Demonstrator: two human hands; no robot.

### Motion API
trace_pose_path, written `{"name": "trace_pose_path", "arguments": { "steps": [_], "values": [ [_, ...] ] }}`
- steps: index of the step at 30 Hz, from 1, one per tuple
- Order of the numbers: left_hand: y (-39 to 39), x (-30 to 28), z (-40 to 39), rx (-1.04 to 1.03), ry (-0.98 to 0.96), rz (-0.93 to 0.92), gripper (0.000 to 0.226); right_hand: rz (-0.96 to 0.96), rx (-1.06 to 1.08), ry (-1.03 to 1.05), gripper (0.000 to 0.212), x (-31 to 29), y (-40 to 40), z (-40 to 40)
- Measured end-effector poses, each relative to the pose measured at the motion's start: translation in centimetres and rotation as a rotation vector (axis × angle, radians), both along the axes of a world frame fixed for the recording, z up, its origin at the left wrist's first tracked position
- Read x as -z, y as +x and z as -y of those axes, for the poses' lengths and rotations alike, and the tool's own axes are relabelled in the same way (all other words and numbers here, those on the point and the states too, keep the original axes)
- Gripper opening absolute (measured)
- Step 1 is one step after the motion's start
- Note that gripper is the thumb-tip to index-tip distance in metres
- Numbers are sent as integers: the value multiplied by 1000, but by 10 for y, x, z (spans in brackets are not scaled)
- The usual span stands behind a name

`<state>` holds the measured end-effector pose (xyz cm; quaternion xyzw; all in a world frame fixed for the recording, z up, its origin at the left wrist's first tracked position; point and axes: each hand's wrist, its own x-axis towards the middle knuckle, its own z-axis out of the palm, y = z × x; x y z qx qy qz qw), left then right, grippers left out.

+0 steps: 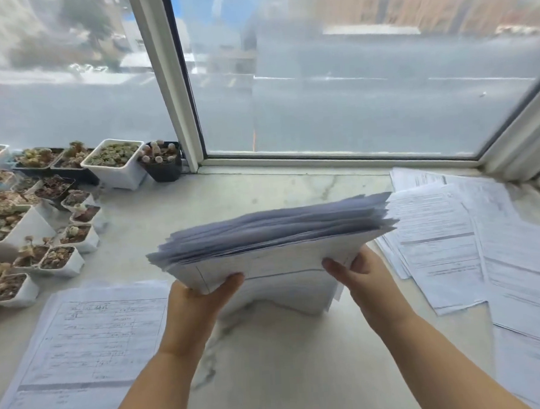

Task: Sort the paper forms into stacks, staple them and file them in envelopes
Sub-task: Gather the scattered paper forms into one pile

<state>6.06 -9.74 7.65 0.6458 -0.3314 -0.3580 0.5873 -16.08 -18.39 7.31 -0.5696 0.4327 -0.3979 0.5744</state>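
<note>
I have the thick stack of forms (273, 235) raised upright over the marble worktop (270, 360), lower edge toward it. My left grip (201, 298) clasps its near left corner, my right grip (356, 271) its near right corner. Left of the left grip lies a form sheet (91, 348); beyond it, succulent pots (58, 196). Right of the right grip, spread papers (446, 242).

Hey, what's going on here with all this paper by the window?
A person is holding a thick stack of forms in both hands, the left hand and right hand gripping its near edge, lifted above the marble sill. A form lies flat to the left, and more sheets are spread out on the right. Small potted succulents crowd the far left corner. No stapler or envelopes are in view.
</note>
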Motion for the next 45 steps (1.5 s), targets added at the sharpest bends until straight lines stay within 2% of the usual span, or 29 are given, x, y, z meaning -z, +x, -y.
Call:
{"name": "trace_pose_path", "arguments": {
  "steps": [3,5,7,10,14,19,21,23,26,29,30,32,34,39,41,43,45],
  "values": [
    [0,-1,1,-26,-13,-13,28,-1,43,-8,27,-6,1,-1],
    [5,-5,1,-36,-59,-23,24,20,32,-58,24,-16,-1,-1],
    [12,-2,-2,-7,-90,-40,33,45,-6,-69,31,-14,-6,-2],
    [10,19,-10,11,-33,-62,48,13,0,23,47,14,-3,-11],
    [-13,35,-18,-97,30,19,27,-38,126,3,34,30,10,-22],
    [-24,-4,-25,-195,-86,210,19,-6,190,-121,29,-16,11,-33],
    [-23,-14,-29,-208,-119,234,24,25,195,-214,26,-32,8,-40],
    [-17,-5,-32,-172,-104,216,45,-25,201,-257,20,-27,6,-47],
    [-15,28,-37,-145,106,220,62,-201,188,-195,14,16,5,-56],
    [-22,43,-35,-183,145,240,49,-315,117,49,23,51,4,-57],
    [-23,40,-34,-203,117,257,41,-313,125,63,22,52,4,-54],
    [-26,27,-34,-228,59,277,30,-241,149,-80,13,36,4,-50],
    [-27,22,-40,-240,17,269,26,-132,153,-83,18,22,3,-54],
    [-48,56,-64,-105,166,208,41,-189,36,121,35,57,-9,-76],
    [-50,58,-68,-128,188,237,33,-184,36,170,39,59,-8,-78],
    [-45,48,-74,-175,191,285,19,-168,64,214,34,49,-4,-80],
    [-35,34,-84,-188,170,349,15,-108,87,264,27,38,3,-81]
  ]
}}
